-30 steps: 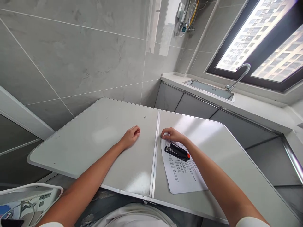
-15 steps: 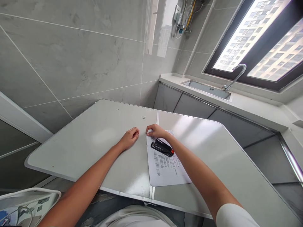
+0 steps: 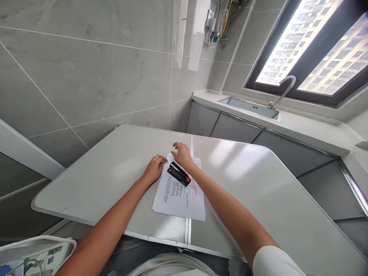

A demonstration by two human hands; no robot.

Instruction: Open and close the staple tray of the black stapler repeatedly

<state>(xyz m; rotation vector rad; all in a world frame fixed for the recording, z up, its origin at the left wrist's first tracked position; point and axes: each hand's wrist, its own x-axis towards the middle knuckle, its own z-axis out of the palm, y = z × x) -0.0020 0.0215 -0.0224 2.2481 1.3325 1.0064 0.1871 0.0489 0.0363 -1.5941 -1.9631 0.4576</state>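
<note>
A printed sheet of paper (image 3: 172, 209) lies slanted across the table's seam; whether it is one sheet or several I cannot tell. On its upper part rests a black stapler (image 3: 178, 174) with a red-orange button at its near right end. My left hand (image 3: 155, 168) is at the paper's upper left corner, thumb and fingers closed at its edge. Just past the stapler, my right hand (image 3: 183, 154) hovers over the top edge of the paper with its fingers apart and holds nothing visible. Its forearm passes over the paper's right side.
The pale folding table (image 3: 244, 184) has a metal seam (image 3: 191, 142) down its middle. Behind it stand a tiled wall (image 3: 115, 69) and a counter with a sink (image 3: 250, 106) and faucet (image 3: 284, 92). A white-rimmed basket (image 3: 43, 239) stands at lower left.
The paper has shifted left and turned, carrying the stapler with it. My right hand has let go of the paper's top corner and spread its fingers. My left hand now meets the paper.
</note>
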